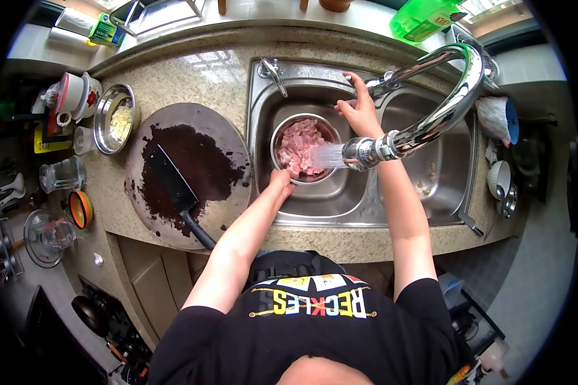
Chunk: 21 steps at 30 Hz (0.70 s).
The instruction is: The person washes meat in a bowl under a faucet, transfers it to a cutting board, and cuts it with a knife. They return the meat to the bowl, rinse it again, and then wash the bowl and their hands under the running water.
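My left hand (282,183) grips the near-left rim of a steel bowl (333,126) in the left sink basin. Chunks of raw pink meat (300,138) lie in the bowl. Water (327,156) streams onto them from the head of a tall chrome faucet (472,80). Beyond the spout, my right hand (359,110) reaches close to the faucet's base, fingers extended and apart. Whether a fingertip touches the faucet lever I cannot tell.
Left of the sink lies a round chopping board (228,138) with a black cleaver (172,179) on it. A steel bowl of chopped pale pieces (120,122) stands farther left. The right basin (440,141) holds a few scraps. A green bottle (420,19) stands on the back ledge.
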Each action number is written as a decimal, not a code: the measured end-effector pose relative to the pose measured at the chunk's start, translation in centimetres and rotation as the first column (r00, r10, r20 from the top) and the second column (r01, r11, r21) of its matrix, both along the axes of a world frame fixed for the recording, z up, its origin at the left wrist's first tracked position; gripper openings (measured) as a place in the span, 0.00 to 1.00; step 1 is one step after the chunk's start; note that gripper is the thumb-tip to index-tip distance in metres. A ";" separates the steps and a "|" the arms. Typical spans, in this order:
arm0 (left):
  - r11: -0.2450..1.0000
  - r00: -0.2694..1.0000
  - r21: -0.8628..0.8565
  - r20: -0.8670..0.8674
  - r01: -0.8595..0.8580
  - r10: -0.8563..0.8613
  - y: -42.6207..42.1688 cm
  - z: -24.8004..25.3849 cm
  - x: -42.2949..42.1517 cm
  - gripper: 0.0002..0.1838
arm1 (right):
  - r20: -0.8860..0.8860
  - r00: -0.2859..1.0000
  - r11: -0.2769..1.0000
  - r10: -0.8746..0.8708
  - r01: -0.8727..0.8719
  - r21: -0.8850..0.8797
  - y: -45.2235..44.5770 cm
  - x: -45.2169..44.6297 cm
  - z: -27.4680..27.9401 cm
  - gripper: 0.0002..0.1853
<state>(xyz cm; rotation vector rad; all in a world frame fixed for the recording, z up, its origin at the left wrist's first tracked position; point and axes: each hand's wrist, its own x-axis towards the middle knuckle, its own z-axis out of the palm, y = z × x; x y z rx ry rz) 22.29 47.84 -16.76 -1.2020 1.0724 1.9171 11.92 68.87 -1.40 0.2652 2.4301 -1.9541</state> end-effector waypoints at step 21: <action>0.603 0.764 -0.741 -0.197 0.294 -0.615 0.9 1.9 1.7 0.47 | 0.360 0.909 0.517 0.209 -0.415 0.748 -7.7 8.1 -11.1 0.43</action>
